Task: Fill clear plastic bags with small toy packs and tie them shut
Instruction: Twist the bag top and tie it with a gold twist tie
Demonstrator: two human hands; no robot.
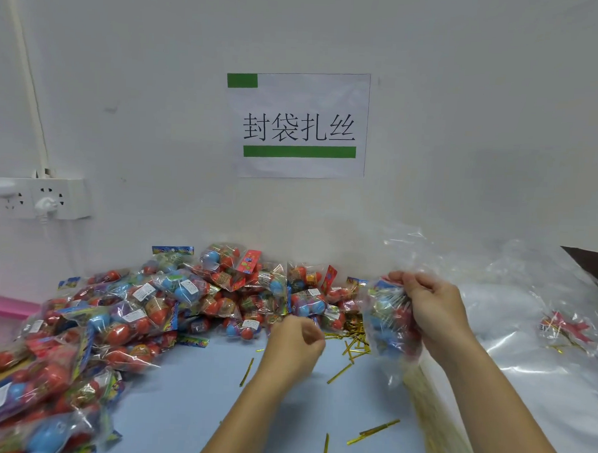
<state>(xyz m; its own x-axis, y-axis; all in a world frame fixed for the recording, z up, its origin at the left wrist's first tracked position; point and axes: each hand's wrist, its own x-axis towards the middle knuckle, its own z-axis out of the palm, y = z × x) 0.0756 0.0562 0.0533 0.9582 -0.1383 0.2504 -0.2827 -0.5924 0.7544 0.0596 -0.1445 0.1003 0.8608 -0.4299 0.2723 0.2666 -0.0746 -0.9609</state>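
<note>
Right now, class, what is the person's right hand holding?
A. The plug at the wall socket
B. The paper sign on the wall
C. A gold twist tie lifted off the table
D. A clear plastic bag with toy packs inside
D: the right hand grips the gathered top of the filled clear bag, held up off the blue table.

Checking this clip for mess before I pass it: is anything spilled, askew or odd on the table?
Mostly tidy for a packing bench. Gold twist ties lie strewn singly over the blue tabletop instead of staying with their heap. The toy packs form a loose pile, none visibly torn. The right hand grips a filled bag.
</note>
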